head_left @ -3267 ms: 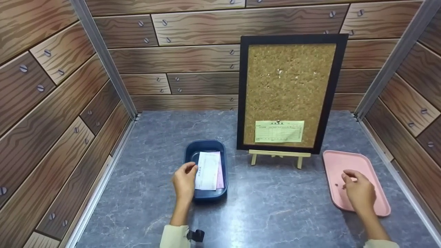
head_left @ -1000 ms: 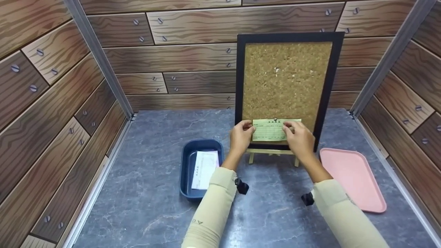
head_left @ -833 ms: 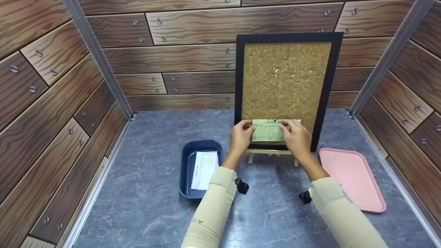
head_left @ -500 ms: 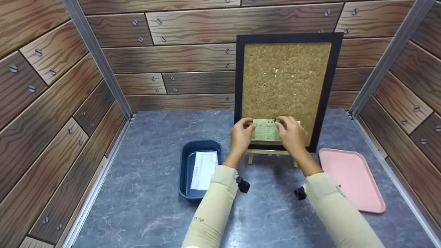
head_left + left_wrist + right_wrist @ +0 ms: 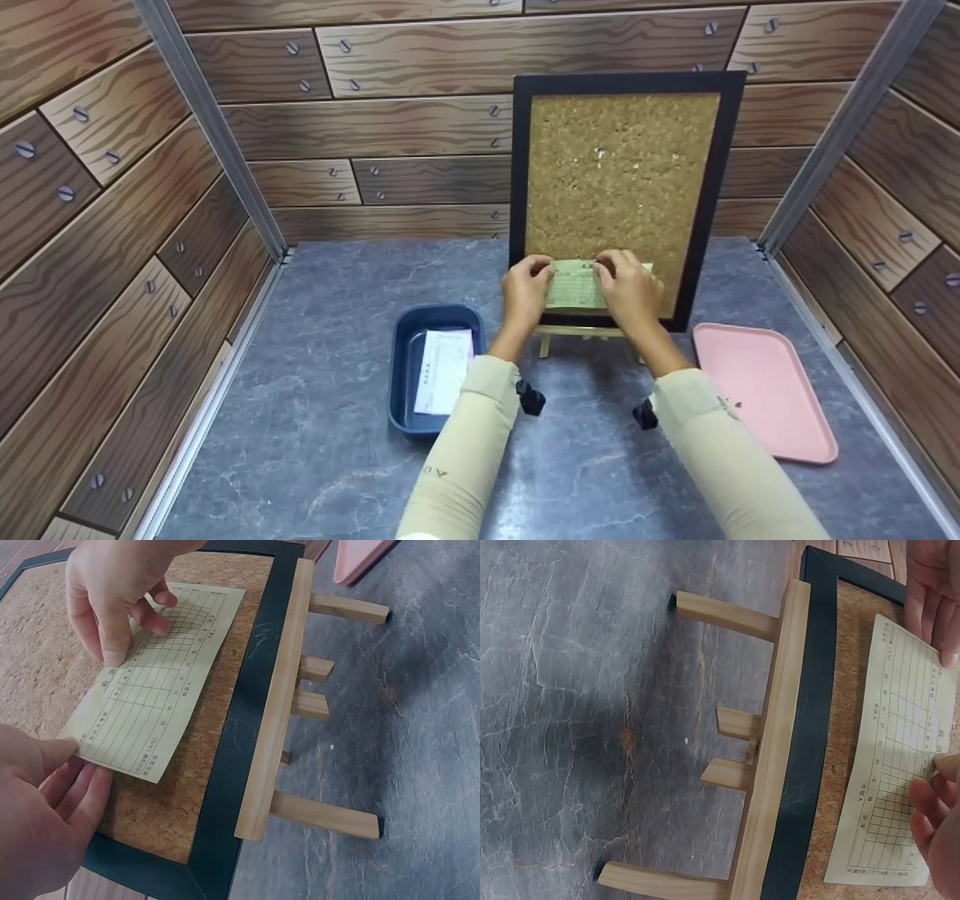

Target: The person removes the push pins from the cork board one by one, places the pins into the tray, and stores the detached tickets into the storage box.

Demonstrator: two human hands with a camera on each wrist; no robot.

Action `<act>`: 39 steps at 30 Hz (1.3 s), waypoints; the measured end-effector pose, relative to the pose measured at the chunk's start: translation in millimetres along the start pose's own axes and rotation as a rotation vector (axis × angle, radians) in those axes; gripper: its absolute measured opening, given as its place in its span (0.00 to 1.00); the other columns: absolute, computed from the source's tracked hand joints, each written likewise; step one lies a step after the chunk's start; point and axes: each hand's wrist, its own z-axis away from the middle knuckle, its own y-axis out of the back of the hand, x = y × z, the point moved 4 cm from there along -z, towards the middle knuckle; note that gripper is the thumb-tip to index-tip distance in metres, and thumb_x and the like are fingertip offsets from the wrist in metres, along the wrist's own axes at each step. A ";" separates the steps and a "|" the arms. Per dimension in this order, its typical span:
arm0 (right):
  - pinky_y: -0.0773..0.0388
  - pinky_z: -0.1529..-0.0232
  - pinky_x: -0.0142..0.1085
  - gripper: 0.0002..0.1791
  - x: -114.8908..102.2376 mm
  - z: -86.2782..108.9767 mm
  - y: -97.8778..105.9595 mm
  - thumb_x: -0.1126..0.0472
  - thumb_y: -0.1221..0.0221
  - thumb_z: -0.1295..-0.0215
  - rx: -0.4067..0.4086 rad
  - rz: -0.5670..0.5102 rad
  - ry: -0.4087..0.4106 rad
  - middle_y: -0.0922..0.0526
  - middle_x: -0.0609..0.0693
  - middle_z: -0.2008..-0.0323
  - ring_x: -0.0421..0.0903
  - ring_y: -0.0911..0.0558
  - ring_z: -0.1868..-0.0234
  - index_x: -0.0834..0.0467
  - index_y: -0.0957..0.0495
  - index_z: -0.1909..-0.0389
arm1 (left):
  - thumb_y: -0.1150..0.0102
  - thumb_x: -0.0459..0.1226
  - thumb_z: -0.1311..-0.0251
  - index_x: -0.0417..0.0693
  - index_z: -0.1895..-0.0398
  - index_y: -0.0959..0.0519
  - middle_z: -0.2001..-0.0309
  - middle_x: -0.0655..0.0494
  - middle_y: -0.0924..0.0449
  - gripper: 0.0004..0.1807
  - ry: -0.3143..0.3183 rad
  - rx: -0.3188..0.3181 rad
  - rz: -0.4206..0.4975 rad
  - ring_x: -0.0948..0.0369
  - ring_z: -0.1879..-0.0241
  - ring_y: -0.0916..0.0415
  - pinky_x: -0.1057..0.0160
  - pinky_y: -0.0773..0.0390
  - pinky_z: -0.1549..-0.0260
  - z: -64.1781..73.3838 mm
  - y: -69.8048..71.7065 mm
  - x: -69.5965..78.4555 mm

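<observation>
A pale green printed receipt slip lies against the lower part of a black-framed corkboard. My left hand pinches the slip's left edge between thumb and fingers, as the left wrist view confirms. At the middle of its top edge, my right hand has thumb and fingertips curled together where a push pin sits. The pin is now hidden by those fingertips. In the right wrist view the slip looks flat, with the right fingers over its upper edge.
The corkboard stands on a small wooden easel. To the left, a blue bin holds white and pink slips. A pink tray at right bears small dark bits, partly behind the right sleeve.
Both hands have come to the slip, the left from beside the blue bin, the right from over the pink tray. The right has since slid left along the slip to the pin.
</observation>
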 end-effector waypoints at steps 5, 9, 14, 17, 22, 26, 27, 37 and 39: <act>0.25 0.72 0.56 0.07 -0.8 -0.8 -0.2 0.56 0.31 0.39 0.031 0.007 0.032 0.13 0.50 0.62 0.56 0.14 0.64 0.53 0.16 0.62 | 0.33 0.33 0.39 0.46 0.63 0.12 0.66 0.56 0.12 0.04 0.001 -0.003 0.008 0.63 0.65 0.18 0.67 0.22 0.60 -0.4 0.7 0.9; 0.24 0.72 0.55 0.06 -0.2 -1.2 -1.2 0.57 0.31 0.39 0.046 -0.007 0.053 0.13 0.51 0.63 0.56 0.15 0.66 0.53 0.16 0.64 | 0.33 0.33 0.39 0.45 0.63 0.12 0.67 0.56 0.12 0.03 0.011 -0.006 0.014 0.63 0.66 0.19 0.68 0.22 0.62 0.3 1.2 1.5; 0.24 0.70 0.55 0.06 1.3 -0.6 -1.8 0.58 0.31 0.39 0.058 -0.032 0.065 0.14 0.52 0.64 0.57 0.15 0.66 0.55 0.17 0.66 | 0.33 0.32 0.40 0.45 0.64 0.13 0.67 0.55 0.12 0.03 0.002 0.002 0.010 0.63 0.66 0.19 0.68 0.22 0.62 0.2 0.9 1.8; 0.24 0.70 0.54 0.06 2.1 -0.5 -2.0 0.59 0.31 0.40 0.062 -0.049 0.073 0.14 0.52 0.65 0.56 0.15 0.66 0.56 0.17 0.66 | 0.33 0.32 0.40 0.45 0.65 0.12 0.67 0.55 0.12 0.03 0.001 0.006 0.005 0.62 0.65 0.18 0.68 0.22 0.61 0.1 0.5 2.1; 0.25 0.69 0.53 0.06 2.8 -0.8 -2.1 0.60 0.30 0.41 0.070 -0.073 0.094 0.15 0.52 0.67 0.55 0.15 0.67 0.56 0.17 0.67 | 0.33 0.32 0.40 0.45 0.64 0.13 0.67 0.55 0.12 0.03 -0.002 0.006 -0.002 0.62 0.65 0.18 0.68 0.22 0.61 -0.7 1.0 2.2; 0.24 0.70 0.54 0.06 2.7 -0.1 -2.1 0.59 0.31 0.40 0.057 -0.058 0.066 0.14 0.51 0.64 0.55 0.14 0.65 0.55 0.17 0.65 | 0.34 0.32 0.40 0.44 0.62 0.13 0.66 0.55 0.12 0.05 0.006 -0.006 0.006 0.63 0.66 0.19 0.69 0.22 0.61 -1.8 1.3 2.3; 0.25 0.70 0.55 0.07 2.4 0.2 -2.0 0.58 0.31 0.39 0.051 -0.050 0.055 0.14 0.51 0.64 0.55 0.14 0.64 0.54 0.17 0.64 | 0.34 0.33 0.39 0.44 0.62 0.13 0.66 0.56 0.12 0.05 0.008 -0.007 0.007 0.64 0.65 0.19 0.69 0.22 0.61 -2.0 1.5 2.7; 0.24 0.72 0.55 0.07 0.2 0.6 -1.9 0.56 0.31 0.40 0.041 -0.010 0.059 0.15 0.50 0.63 0.54 0.14 0.66 0.52 0.17 0.64 | 0.34 0.34 0.38 0.46 0.61 0.12 0.66 0.56 0.12 0.05 0.004 -0.016 0.014 0.63 0.65 0.19 0.68 0.22 0.61 -4.5 2.1 6.7; 0.24 0.72 0.54 0.07 0.6 0.4 -2.2 0.56 0.31 0.40 0.040 -0.008 0.060 0.15 0.50 0.64 0.54 0.15 0.67 0.53 0.17 0.65 | 0.34 0.34 0.38 0.46 0.61 0.12 0.65 0.56 0.12 0.05 0.002 -0.018 0.011 0.63 0.64 0.19 0.68 0.22 0.61 -4.7 2.2 6.9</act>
